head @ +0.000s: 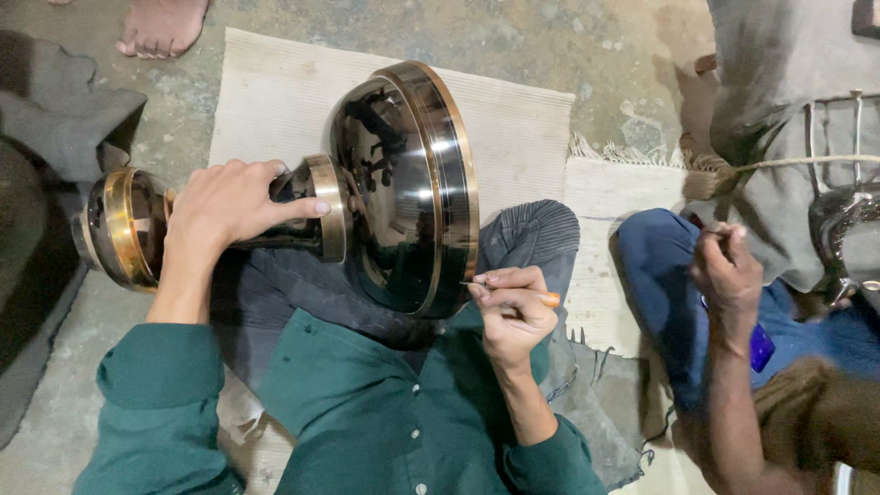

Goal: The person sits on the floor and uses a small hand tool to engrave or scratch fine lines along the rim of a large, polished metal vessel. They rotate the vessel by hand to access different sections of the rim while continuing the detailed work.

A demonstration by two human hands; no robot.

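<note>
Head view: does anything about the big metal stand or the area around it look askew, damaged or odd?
Nothing stands out. The polished metal stand lies on its side across the lap, left hand gripping its stem, right hand holding a thin orange-handled tool at its brass rim. No dents show. The woven mat lies flat.

Single view only, head-worn camera, looking steeply down onto wearer's own lap and forearms. Close range: green-sleeved arms enter from near edge, large polished black-and-brass metal stand [403, 188] fills frame centre. Far edge reaches woven beige floor mat [513, 128] and grey concrete floor [587, 46]. Right side takes in neighbouring person's hand [729, 270]. No second view to overlap.
</note>
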